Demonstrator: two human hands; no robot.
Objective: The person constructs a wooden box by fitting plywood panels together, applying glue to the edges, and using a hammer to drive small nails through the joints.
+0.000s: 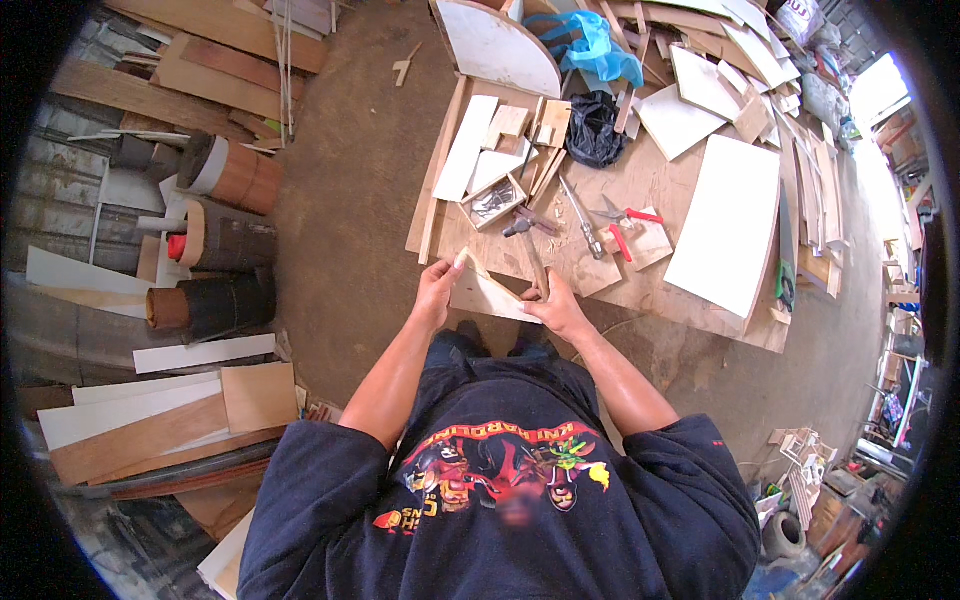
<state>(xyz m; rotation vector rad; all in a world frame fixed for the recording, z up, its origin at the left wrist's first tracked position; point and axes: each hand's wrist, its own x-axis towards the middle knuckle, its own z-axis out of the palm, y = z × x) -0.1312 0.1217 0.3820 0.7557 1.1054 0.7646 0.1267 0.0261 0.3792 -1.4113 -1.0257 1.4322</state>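
Observation:
My left hand is closed on one end of a small white-faced wooden piece with a pale raw edge, held tilted at the bench's near edge. In my closed right hand is the handle of a hammer, its head pointing away from me over the bench. The fingers of that hand also meet the other end of the white-faced piece. Beyond my hands lies a small wooden box of nails or similar metal bits. Right of the hammer are a screwdriver-like metal tool and red-handled snips.
The plywood bench also bears a large white panel, a black plastic bag and a green-handled saw. Offcuts pile up at the far right. Rolls of sheet material and boards line the left side.

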